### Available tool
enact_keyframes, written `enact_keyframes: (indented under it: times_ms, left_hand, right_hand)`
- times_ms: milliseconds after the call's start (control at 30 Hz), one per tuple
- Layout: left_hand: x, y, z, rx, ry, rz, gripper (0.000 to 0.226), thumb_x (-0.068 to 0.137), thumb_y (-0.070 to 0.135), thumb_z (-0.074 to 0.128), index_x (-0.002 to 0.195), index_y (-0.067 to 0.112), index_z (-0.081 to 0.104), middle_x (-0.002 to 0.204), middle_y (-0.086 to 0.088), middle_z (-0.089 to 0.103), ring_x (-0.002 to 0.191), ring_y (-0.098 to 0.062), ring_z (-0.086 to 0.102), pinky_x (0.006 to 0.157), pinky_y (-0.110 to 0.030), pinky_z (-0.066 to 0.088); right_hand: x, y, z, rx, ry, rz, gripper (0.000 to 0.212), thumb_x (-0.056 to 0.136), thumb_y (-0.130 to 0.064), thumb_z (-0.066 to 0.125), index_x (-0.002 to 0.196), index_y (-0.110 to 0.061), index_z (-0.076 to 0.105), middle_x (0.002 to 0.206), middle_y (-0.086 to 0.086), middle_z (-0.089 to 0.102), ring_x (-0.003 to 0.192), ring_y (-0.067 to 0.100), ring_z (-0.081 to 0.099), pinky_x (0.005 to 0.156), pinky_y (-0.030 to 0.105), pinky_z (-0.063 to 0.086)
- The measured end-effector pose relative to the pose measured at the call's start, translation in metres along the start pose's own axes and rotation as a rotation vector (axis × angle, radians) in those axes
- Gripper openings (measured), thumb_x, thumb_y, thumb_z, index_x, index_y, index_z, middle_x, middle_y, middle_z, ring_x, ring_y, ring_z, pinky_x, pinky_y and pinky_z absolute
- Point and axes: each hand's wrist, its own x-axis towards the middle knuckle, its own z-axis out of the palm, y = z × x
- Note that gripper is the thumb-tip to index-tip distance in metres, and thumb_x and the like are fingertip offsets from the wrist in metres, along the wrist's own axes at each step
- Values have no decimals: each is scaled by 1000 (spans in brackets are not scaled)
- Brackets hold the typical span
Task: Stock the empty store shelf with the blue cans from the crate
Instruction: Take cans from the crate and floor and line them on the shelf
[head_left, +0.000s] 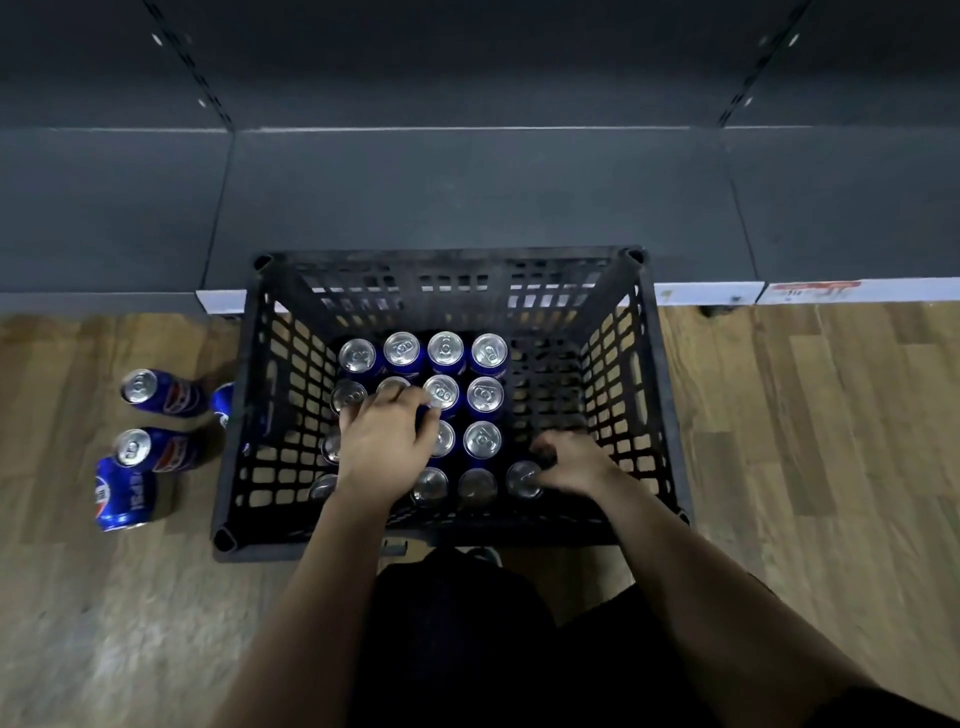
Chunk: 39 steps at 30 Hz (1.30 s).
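Your right hand (571, 465) curls its fingers round a blue can (523, 478) in the nearest row. Your left hand (382, 441) drapes bent fingers over the blue cans (445, 347) further in; whether it grips one cannot be told. All stand in the crate (670, 415), with the dark shelf (467, 197) just behind it.

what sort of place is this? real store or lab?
Most likely a retail store aisle, though a mock-up can't be ruled out: dark metal shelf with slotted uprights, a price-label strip along its front edge, and a crate of blue cans on the wood-look floor.
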Motion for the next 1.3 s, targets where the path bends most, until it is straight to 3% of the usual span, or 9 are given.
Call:
enact_keyframes:
  times_ms: [233, 400, 500, 633, 700, 900, 1000, 1133, 1300]
  left_hand:
    - [11, -6, 17, -14, 35, -3, 25, 94, 32, 50, 112, 19, 62, 110, -2, 63, 102, -27, 55, 97, -43, 31]
    - [17, -7, 12, -3, 53, -9, 27, 94, 33, 50, 113, 19, 63, 109, -3, 63, 99, -26, 58, 94, -42, 31]
    - [21, -8, 9, -4, 56, -21, 29, 94, 35, 47, 114, 21, 62, 109, -2, 63, 100, -25, 58, 95, -42, 30]
    - [26, -8, 11, -6, 57, -13, 29, 94, 35, 47, 115, 22, 62, 111, -2, 62, 101, -24, 57, 94, -40, 30]
    - [27, -8, 15, -13, 55, -13, 27, 94, 35, 48, 113, 21, 62, 110, -1, 62, 100, -24, 57, 94, -41, 31]
    - [26, -7, 25, -28, 58, 19, 23, 93, 33, 51, 108, 20, 64, 104, 0, 63, 96, -23, 59, 92, -42, 32]
    - [27, -8, 25, -34, 76, 15, 23, 92, 33, 52, 106, 20, 64, 104, 0, 64, 96, -23, 59, 92, -42, 34]
    - [26, -10, 22, -20, 78, 7, 26, 93, 34, 51, 111, 20, 63, 109, 0, 63, 100, -22, 58, 94, -43, 33]
    - [24, -10, 18, -13, 79, -5, 27, 94, 35, 49, 112, 20, 63, 110, 0, 63, 100, -22, 58, 93, -41, 30]
  right_hand:
    - [33, 7, 9, -97, -116, 31, 65, 78, -38, 77, 135, -21, 51, 135, 6, 55, 119, 24, 55, 99, 32, 46]
    - [40, 9, 14, -49, -161, 73, 65, 78, -40, 77, 133, -25, 48, 130, 4, 55, 108, 23, 57, 86, 36, 54]
    - [43, 7, 15, 3, -208, 72, 68, 79, -38, 77, 138, -29, 44, 135, 5, 51, 110, 22, 55, 81, 33, 51]
    - [47, 5, 20, 7, -318, 45, 72, 84, -31, 72, 146, -36, 35, 150, 6, 37, 130, 27, 43, 100, 34, 40]
    - [48, 6, 22, -6, -340, 35, 75, 82, -25, 74, 146, -35, 35, 149, 4, 37, 130, 28, 42, 106, 38, 39]
    - [54, 10, 26, 8, -307, 4, 79, 73, -8, 81, 137, -35, 44, 140, 4, 45, 121, 27, 50, 98, 39, 48]
    - [55, 13, 29, -6, -233, -31, 67, 76, -4, 75, 130, -33, 47, 131, 7, 51, 109, 25, 56, 83, 31, 49]
    - [56, 11, 26, -146, -79, -89, 58, 72, -15, 76, 120, -38, 51, 127, 7, 57, 105, 25, 59, 87, 32, 51]
    - [49, 3, 19, -171, -36, -100, 68, 70, -20, 79, 130, -33, 48, 132, 7, 58, 116, 25, 57, 93, 28, 48]
